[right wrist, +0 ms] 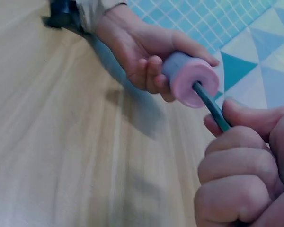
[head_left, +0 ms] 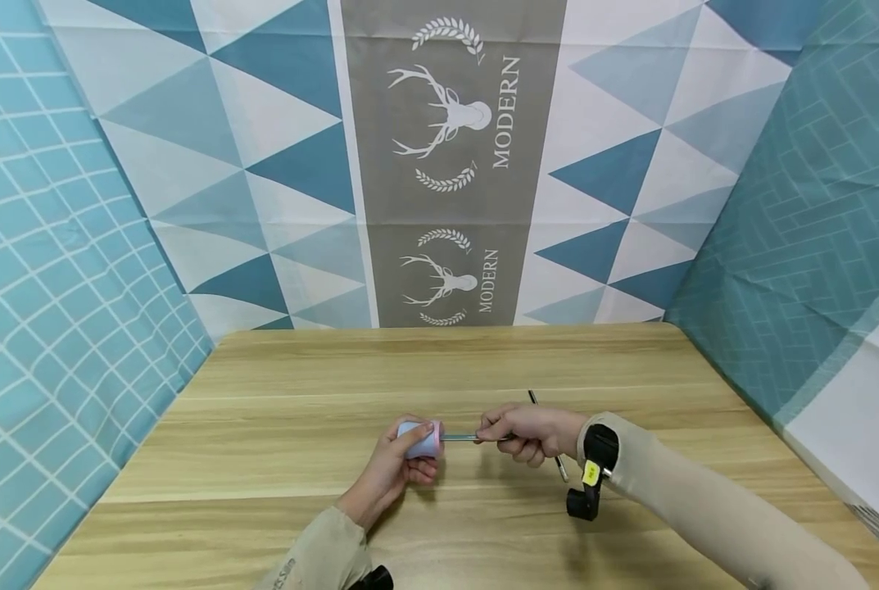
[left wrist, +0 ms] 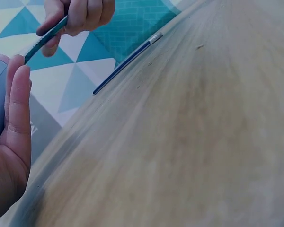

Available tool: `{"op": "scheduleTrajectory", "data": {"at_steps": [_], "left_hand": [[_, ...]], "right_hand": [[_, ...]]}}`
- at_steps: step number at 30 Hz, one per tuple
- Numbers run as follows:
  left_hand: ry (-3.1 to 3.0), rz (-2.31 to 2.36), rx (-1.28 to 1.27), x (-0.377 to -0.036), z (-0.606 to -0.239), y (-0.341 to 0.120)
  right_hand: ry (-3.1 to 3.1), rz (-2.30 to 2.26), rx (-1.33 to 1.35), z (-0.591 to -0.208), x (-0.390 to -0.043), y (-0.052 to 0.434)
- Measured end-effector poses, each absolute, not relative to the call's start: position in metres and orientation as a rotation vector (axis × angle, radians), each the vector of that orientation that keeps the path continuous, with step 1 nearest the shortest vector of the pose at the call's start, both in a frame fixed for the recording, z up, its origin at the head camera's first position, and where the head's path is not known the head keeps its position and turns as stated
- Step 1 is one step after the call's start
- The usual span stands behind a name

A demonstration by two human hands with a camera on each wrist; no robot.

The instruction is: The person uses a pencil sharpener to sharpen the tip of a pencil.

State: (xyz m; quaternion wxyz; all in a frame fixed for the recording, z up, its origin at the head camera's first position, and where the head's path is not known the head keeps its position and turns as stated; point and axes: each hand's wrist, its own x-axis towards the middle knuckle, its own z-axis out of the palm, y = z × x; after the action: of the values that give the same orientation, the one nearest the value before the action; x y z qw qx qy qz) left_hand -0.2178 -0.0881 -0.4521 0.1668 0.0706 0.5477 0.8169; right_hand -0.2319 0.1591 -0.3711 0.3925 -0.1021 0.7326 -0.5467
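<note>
My left hand grips a small lavender pencil sharpener with a pink front, held above the table. A dark green pencil goes into the hole in the middle of that pink front. To the right, my right hand pinches the pencil between thumb and index finger, with the other fingers curled. The pencil's tip is hidden inside the sharpener. A second, dark pencil with a silvery end lies on the table, partly covered by my right hand in the head view.
The wood-grain table extends on all sides of the hands. Patterned cloth hangs behind its far edge, with blue tiled cloth at the left. A black camera mount sits on the right wrist.
</note>
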Motion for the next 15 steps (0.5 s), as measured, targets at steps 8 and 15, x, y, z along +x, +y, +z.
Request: {"op": "scheduleTrajectory", "data": {"at_steps": [8, 15], "left_hand": [[1.568, 2.330, 0.242, -0.217, -0.453, -0.092], [1.547, 2.346, 0.233, -0.220, -0.451, -0.093]], "right_hand": [[2.278, -1.210, -0.647, -0.371, -0.231, 0.162], [2.999, -0.306, -1.547, -0.366, -0.219, 0.173]]}}
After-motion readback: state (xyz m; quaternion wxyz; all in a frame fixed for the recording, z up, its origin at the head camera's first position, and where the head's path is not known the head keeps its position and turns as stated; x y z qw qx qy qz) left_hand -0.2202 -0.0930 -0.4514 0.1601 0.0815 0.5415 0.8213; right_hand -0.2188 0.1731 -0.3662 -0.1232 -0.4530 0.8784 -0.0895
